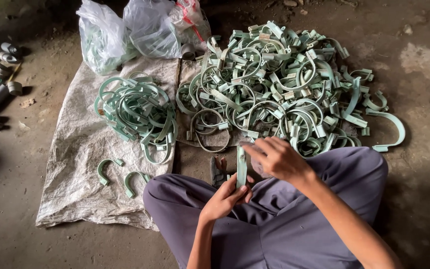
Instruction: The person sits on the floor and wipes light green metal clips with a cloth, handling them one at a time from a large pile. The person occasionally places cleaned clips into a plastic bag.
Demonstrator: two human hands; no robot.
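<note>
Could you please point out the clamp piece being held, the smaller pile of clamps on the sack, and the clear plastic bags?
Held clamp piece (242,167), head view: middle of its strip.
Smaller clamp pile (136,113), head view: pile's centre.
Clear plastic bags (148,27), head view: middle bag's front.

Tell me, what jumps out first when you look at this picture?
The big heap of pale green clips on the floor ahead fills the upper middle. Below it, the left hand and right hand together hold one green clip upright over the crossed legs. A smaller clip pile sits on a woven sack at left, under plastic bags.
</note>
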